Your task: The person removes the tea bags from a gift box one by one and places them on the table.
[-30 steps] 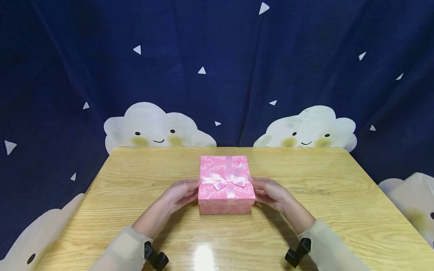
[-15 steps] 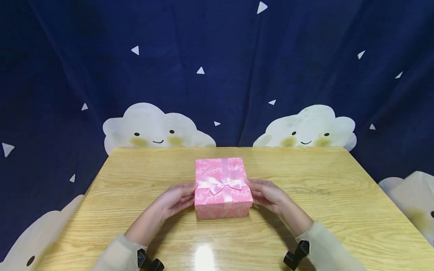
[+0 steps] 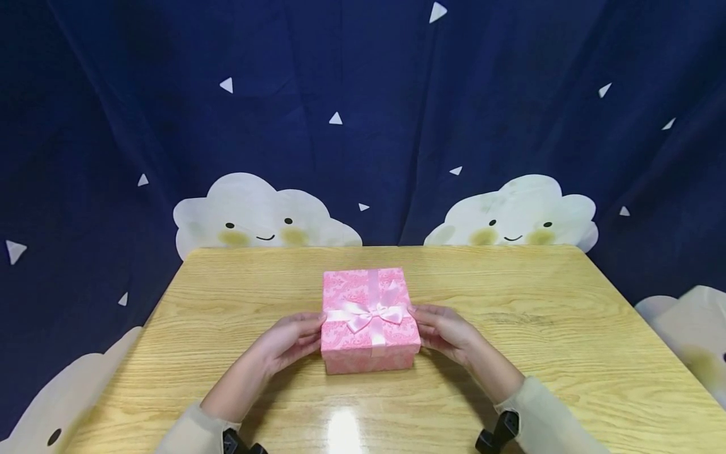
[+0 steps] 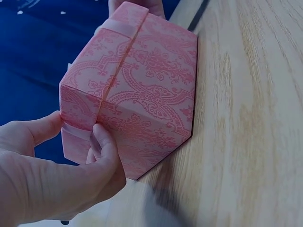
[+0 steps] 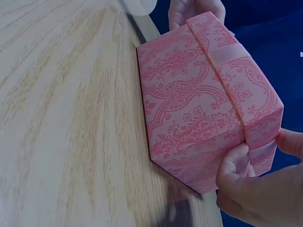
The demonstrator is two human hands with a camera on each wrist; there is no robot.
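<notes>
A pink patterned gift box (image 3: 371,299) with a pale ribbon and bow on its lid sits on the wooden table, turned slightly. My left hand (image 3: 290,340) grips its left side. In the left wrist view, the left thumb meets the lid's (image 4: 83,101) upper edge and a curled finger lies at its lower rim. Across from it, my right hand (image 3: 448,333) holds the right side in the same way. The right wrist view has the right hand (image 5: 265,184) with a fingertip at the seam between lid and base. Whatever the box contains is hidden.
The wooden table (image 3: 539,353) extends on both sides of the box. Behind it hangs a dark blue curtain (image 3: 374,82) with white triangles and smiling clouds. Black wrist devices (image 3: 499,432) sit at both sleeves.
The gift box has slid toward me and a little left, turning slightly. Both hands have moved along with it, keeping their grip on its sides.
</notes>
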